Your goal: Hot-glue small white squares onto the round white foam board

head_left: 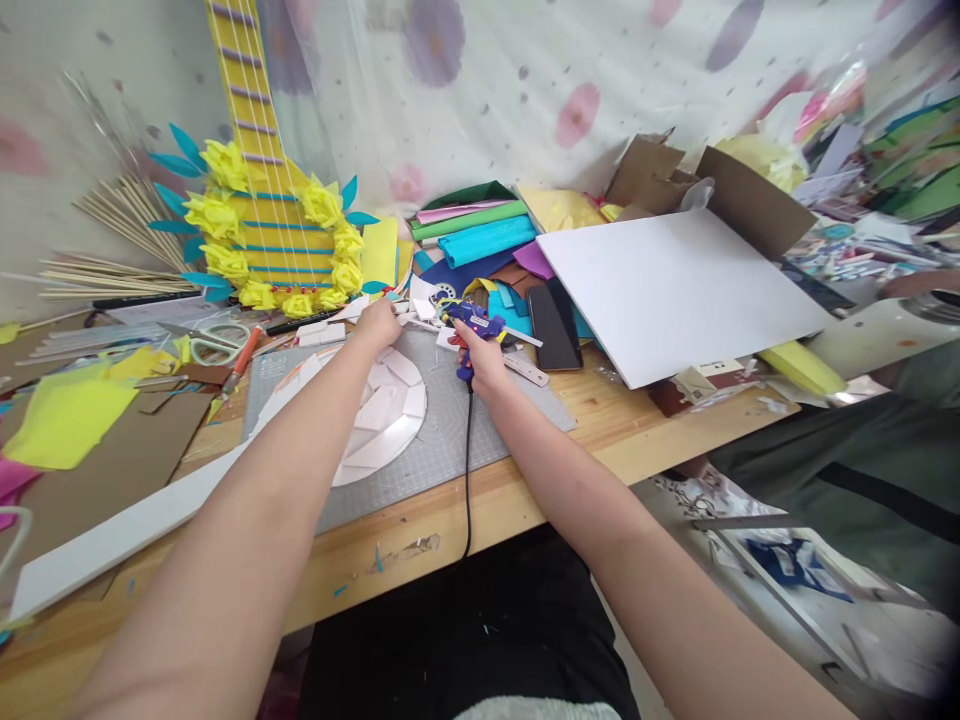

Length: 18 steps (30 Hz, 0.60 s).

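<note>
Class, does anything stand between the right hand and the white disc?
Besides the glue gun in the right hand, nothing visible does: bare grey mat separates that hand from the white disc. The left forearm passes over the disc's left side.

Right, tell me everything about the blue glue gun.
The glue gun looks like blue plastic, with red and yellow parts. A pale stick juts from its rear; a black cord runs down from the grip. The right hand holds it, nose pointing left, near the far side of the cutting mat.
</note>
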Tool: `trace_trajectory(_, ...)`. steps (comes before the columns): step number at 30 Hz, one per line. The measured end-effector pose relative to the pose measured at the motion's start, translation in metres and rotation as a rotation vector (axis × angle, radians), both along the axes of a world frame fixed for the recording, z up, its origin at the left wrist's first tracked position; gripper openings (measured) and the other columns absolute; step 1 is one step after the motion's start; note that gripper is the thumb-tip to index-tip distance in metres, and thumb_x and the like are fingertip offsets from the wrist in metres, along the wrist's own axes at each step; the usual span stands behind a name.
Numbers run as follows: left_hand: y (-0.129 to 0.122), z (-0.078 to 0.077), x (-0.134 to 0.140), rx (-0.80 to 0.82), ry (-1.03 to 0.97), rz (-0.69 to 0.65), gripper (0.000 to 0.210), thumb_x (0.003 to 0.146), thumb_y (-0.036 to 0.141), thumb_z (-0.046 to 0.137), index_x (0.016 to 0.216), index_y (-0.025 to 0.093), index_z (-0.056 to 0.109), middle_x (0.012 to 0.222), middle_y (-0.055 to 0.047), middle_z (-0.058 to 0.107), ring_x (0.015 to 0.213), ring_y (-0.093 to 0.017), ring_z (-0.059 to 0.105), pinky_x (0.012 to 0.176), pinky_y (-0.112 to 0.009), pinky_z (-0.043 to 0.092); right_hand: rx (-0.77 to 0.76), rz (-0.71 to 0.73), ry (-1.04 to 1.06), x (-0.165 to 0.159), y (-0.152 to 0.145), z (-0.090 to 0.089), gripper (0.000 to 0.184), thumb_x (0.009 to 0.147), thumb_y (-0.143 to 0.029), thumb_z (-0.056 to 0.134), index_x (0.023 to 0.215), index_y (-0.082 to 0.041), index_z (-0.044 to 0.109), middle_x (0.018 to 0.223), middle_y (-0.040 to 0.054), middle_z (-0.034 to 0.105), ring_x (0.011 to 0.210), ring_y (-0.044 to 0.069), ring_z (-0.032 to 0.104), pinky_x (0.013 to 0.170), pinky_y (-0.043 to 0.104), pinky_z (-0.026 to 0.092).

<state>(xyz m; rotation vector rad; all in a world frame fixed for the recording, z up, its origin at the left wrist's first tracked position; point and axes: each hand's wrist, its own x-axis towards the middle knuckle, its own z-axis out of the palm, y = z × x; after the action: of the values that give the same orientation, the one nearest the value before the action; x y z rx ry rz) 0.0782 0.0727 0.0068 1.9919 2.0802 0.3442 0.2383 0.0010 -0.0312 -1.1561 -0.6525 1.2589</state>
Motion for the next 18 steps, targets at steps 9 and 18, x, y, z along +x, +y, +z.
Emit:
trace_trajectory(9, -0.038, 0.031, -0.035, 0.157, -0.551, 0.105, 0.038, 0.068, 0.02, 0.074, 0.105, 0.013, 0.066, 0.104, -0.008, 0.07, 0.1, -0.022, 0.064, 0.093, -0.036, 0.049, 0.021, 0.02, 0.005, -0.001, -0.003, 0.003, 0.031, 0.065, -0.042, 0.076, 0.067, -0.018, 0.057, 0.063, -0.0007, 0.063, 0.043, 0.004, 0.037, 0.04, 0.02, 0.033)
trace_trajectory(18, -0.109, 0.028, -0.065, 0.087, -1.44, 0.235, 0.005, 0.077, 0.011, 0.068, 0.079, 0.014, 0.063, 0.077, -0.001, 0.064, 0.07, -0.008, 0.062, 0.086, -0.03, 0.054, 0.127, 0.143, -0.129, -0.007, -0.014, 0.005, 0.037, 0.061, -0.051, 0.075, 0.07, -0.018, 0.061, 0.067, -0.0007, 0.064, 0.044, 0.005, 0.039, 0.042, 0.022, 0.035)
